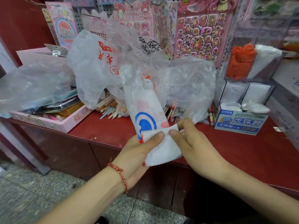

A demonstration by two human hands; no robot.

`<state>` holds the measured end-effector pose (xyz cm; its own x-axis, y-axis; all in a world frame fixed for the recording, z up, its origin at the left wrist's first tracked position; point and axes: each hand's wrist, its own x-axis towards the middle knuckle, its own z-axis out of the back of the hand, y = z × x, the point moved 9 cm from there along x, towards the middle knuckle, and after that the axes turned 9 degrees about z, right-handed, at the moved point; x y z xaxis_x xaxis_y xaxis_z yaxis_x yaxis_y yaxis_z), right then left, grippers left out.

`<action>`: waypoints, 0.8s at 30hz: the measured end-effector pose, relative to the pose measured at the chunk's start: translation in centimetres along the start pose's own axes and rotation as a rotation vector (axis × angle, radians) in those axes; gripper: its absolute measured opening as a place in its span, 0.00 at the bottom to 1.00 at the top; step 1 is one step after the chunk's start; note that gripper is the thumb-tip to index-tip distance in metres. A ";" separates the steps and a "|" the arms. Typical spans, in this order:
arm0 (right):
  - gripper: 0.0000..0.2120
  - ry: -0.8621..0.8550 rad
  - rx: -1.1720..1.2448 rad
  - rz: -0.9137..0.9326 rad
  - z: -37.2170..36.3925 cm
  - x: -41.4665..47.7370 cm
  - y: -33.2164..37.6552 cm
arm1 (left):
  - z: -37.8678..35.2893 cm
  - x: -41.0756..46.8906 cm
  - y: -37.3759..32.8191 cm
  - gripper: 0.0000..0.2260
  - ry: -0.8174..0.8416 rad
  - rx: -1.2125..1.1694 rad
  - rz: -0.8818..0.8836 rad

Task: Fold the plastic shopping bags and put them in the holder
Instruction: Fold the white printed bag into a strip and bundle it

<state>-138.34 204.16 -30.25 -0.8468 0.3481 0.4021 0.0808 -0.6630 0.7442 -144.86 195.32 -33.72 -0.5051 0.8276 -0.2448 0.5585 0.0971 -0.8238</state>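
Far left: a shallow pink cardboard tray [48,125] of stationery is sitting on the dark red counter top [234,152], half covered by loose clear plastic bags [32,84]. Beside it a crumpled white plastic bag with red print [95,65] is standing over a spill of coloured pencils [108,109].

Centre: the left hand [137,152], with a red braided cord [120,174] on its wrist, is lying palm-up under the task bag and clamping it with the thumb across the top. The bag is a white plastic shopping bag folded into a long narrow strip with a blue ring logo [145,109]. Its long axis is running from the hands up and away towards the heap of bags, tilting slightly left, and its far end is opening out into loose film. Its near end is turning back in a flat white flap. The strip is being held in the air above the counter's front edge.

The right hand [191,143] is coming in from the right, back upward, pinching that flap between thumb and forefinger, thumb tip nearly meeting the left thumb.

Right: a blue-and-white printed carton [239,123] is resting on the counter. Behind it a clear acrylic compartment holder [250,81] is holding an orange plastic bag [241,62] and white bags.
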 end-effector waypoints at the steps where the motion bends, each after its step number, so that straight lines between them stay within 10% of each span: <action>1: 0.07 0.001 -0.015 0.017 -0.1 -0.1 0.1 | 0.1 0.0 0.0 0.15 -0.005 0.018 -0.002; 13: 0.29 -0.107 -0.182 -0.021 0.0 -0.2 0.2 | 0.6 -0.1 1.1 0.15 -0.122 0.005 -0.009; 22: 0.05 -0.262 -0.407 0.031 3.1 0.9 -0.2 | 1.4 0.5 0.8 0.06 -0.178 -0.103 0.079; 24: 0.15 -0.226 -0.339 0.222 4.0 0.5 1.2 | 1.7 0.6 0.9 0.05 -0.148 -0.104 0.119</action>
<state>-136.61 206.21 -27.05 -0.6894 0.2846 0.6662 0.0383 -0.9040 0.4258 -145.74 194.98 -35.47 -0.5182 0.7472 -0.4162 0.6811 0.0662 -0.7292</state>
